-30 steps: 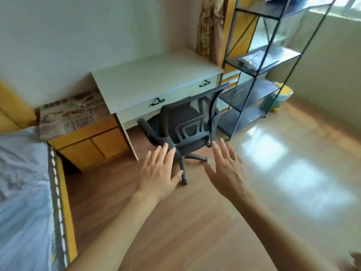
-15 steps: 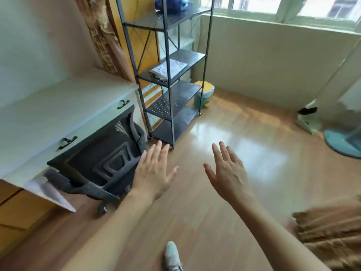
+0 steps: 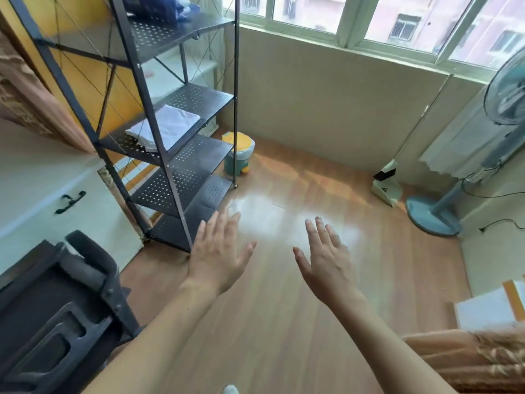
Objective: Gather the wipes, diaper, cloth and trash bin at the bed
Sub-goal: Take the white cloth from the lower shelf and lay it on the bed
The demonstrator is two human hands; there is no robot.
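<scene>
A small teal trash bin (image 3: pixel 238 159) with a yellow lid stands on the floor in the corner, just behind the black metal shelf rack (image 3: pixel 181 155). A folded white cloth (image 3: pixel 166 127) lies on the rack's middle shelf. A dark blue bundle (image 3: pixel 167 8) sits on the top shelf. My left hand (image 3: pixel 218 255) and my right hand (image 3: pixel 326 261) are stretched out in front of me over the wooden floor, both with fingers spread and nothing in them. The bed is out of view.
A white desk (image 3: pixel 42 177) with a black drawer handle is at the left, a black office chair (image 3: pixel 54 311) in front of it. A teal standing fan (image 3: pixel 443 211) and a dustpan with broom (image 3: pixel 387 186) stand at the right under the window.
My view has swung right and moved closer to the shelf rack; the desk and chair slid to the left edge, and the fan and window came into view. Both hands stay open.
</scene>
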